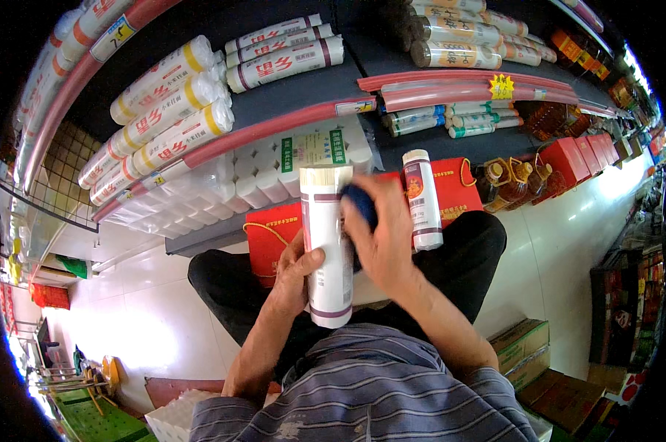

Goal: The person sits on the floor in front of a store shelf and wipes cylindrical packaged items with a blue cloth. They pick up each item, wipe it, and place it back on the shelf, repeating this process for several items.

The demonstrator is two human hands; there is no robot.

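Observation:
My left hand grips a wrapped cylindrical pack of dried noodles, held upright before my body. Its wrapper is white with dark purple bands, and pale noodle ends show at the top. Against the pack's upper right side, my right hand holds a dark blue cloth; the hand is blurred. A second noodle pack with similar bands stands to the right, in front of a red gift box. Another red box with a yellow cord is partly hidden behind my left hand.
Shelves with pink price rails hold stacked noodle packs. White tissue rolls lie below them. Oil bottles and red boxes stand to the right. Cardboard cartons are at the lower right, and a green table is at the lower left.

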